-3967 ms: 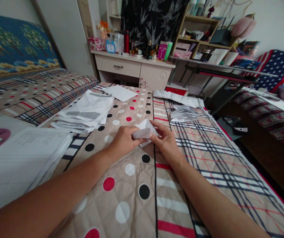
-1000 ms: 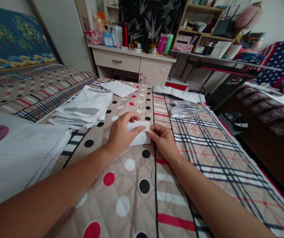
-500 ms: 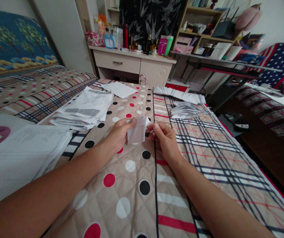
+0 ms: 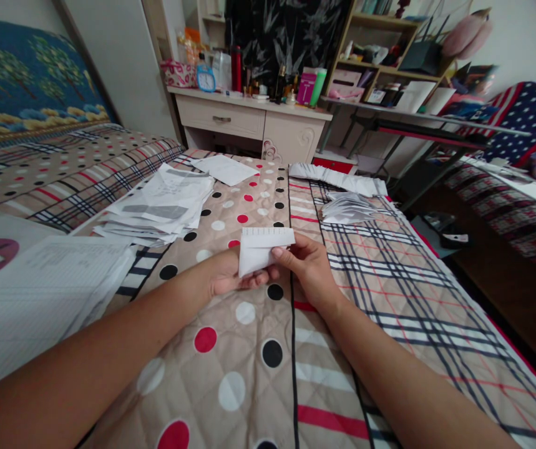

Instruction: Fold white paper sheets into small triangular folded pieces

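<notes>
A small folded sheet of white paper (image 4: 261,251), with a printed strip along its top edge, is held up over the bedspread. My right hand (image 4: 312,263) pinches its right side, thumb on the near face and fingers behind. Cupped under and behind the paper is my left hand (image 4: 230,274), its fingertips showing below the lower edge and its thumb hidden. Beyond my right hand lies a small pile of folded papers (image 4: 348,207). To the left, a stack of printed sheets (image 4: 160,202) rests on the bed.
More sheets (image 4: 57,280) lie at the near left, by a pink oval print. A single white sheet (image 4: 225,168) and a long folded white strip (image 4: 337,178) lie at the far side of the patterned bedspread (image 4: 244,386). Behind stands a cluttered dresser (image 4: 249,118).
The folded paper has turned from upright to lying wider, with its printed edge now on top. My right hand has taken hold of it, and my left hand has shifted beneath it.
</notes>
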The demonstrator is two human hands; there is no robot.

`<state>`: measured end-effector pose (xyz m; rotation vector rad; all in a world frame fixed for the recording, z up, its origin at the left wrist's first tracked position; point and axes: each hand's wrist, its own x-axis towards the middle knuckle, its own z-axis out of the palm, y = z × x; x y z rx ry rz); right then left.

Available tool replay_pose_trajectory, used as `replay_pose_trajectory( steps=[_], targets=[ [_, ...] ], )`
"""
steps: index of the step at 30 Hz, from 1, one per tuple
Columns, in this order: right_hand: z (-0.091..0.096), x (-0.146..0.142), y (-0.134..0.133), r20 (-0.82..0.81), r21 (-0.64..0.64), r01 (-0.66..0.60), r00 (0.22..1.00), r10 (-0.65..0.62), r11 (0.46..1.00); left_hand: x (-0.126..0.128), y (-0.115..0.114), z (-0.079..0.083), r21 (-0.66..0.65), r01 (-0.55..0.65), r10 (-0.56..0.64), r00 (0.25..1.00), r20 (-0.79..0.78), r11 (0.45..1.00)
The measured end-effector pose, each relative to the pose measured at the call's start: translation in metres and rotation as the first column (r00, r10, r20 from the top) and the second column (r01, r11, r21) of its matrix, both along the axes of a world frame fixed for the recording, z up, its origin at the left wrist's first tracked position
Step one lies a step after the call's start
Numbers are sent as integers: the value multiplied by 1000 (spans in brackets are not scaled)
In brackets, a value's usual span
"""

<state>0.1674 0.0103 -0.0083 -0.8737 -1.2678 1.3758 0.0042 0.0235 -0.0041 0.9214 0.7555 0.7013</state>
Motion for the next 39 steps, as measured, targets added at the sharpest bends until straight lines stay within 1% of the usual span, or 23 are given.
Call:
replay_pose_trajectory(
  steps=[2,3,6,8,9,11,13,15,17,19,20,21,22,24,25,26,27,28,29,30,31,35,39],
  targets=[
    [2,0,0,-26,-55,39,999,-40,998,2,2,1,-153,33,-31,999,17,988],
    [3,1,0,-39,-69,63,997,-66,996,3,4,2,-204,14,-10,1000,24,979],
    [2,2,2,-69,-96,107,991,-114,990,4,8,6,-174,-212,219,975,24,962],
    [0,3,3,-59,-131,104,992,-113,986,2,10,8,-82,-333,338,940,55,939],
    [-1,3,4,-37,-144,99,994,-106,985,1,9,8,-4,-356,355,932,74,935],
    [-2,3,4,17,-154,95,995,-94,983,0,7,8,202,-352,342,936,80,914],
    [-2,3,4,47,-148,90,995,-84,985,0,5,5,363,-310,324,946,24,879],
    [-2,4,3,48,-142,79,996,-73,987,2,5,2,432,-269,315,948,-36,861],
    [-1,4,3,37,-134,61,998,-57,989,4,5,0,461,-247,310,949,-64,853],
    [-2,5,3,28,-117,57,998,-54,992,6,4,-3,514,-236,329,940,-96,825],
    [-2,5,3,30,-106,58,998,-55,993,6,4,-3,564,-231,358,925,-124,793],
    [-2,5,3,38,-93,58,998,-55,994,6,3,-4,635,-222,407,899,-160,740],
    [-3,5,3,52,-79,55,997,-51,995,6,3,-4,722,-202,476,857,-197,662],
    [-3,4,3,93,-53,33,995,-28,998,5,1,-4,890,-117,636,740,-219,442],
    [-4,4,2,115,-38,19,993,-15,999,4,0,-4,942,-60,702,683,-202,329],
    [-4,4,2,135,-23,9,991,-6,1000,3,0,-4,972,-6,750,637,-176,234],
    [-4,4,2,150,-13,4,989,-2,1000,2,-1,-3,986,36,780,608,-149,160],
    [-4,3,2,162,-8,2,987,-1,1000,2,-1,-3,992,63,797,591,-123,106],
    [-5,3,2,171,-6,3,985,-2,1000,2,-1,-3,994,78,808,580,-103,71],
    [-5,3,2,180,-7,7,984,-5,1000,2,-1,-3,995,86,816,571,-91,51],
    [-6,4,3,194,-11,13,981,-10,1000,1,-1,-2,995,87,822,563,-84,43],
    [-7,4,4,261,-6,52,964,-48,999,1,-2,-1,996,80,827,556,-80,42],
    [-6,3,4,256,-8,98,962,-92,995,-1,-3,0,992,127,810,582,-71,-4]
  ],
)
